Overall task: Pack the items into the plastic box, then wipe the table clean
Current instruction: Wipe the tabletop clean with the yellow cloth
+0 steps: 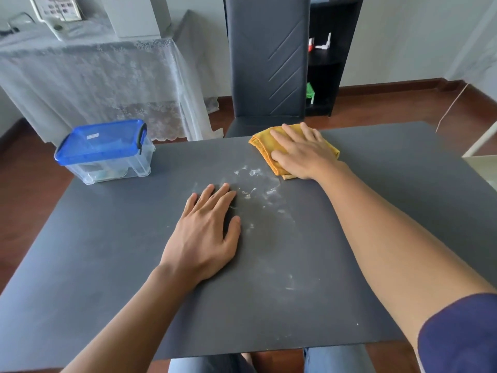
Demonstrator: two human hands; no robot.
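Pressed flat with fingers spread, your right hand (301,152) lies palm-down on the yellow cloth (265,150), pinning it to the table rather than gripping it. Your left hand (207,232) is also open and flat, fingers together, resting on the bare dark grey table (107,238) near the middle, holding nothing.

One plastic box (106,152) stands at the far left corner of the table, well apart from both hands. Its body is clear and rectangular with rounded corners; its translucent blue lid (100,142) is on, with a dark latch (142,138) at the right end. A small white sticker sits on the lid, too small to read. Pale items show through the clear wall at the bottom, but you cannot count them.

The single cloth is folded, soft and slightly nubby, lying at the far edge in front of one dark padded chair (266,63) with stitched diagonal lines. White powdery smears (255,184) streak the matte tabletop between your hands and trail toward the near edge.
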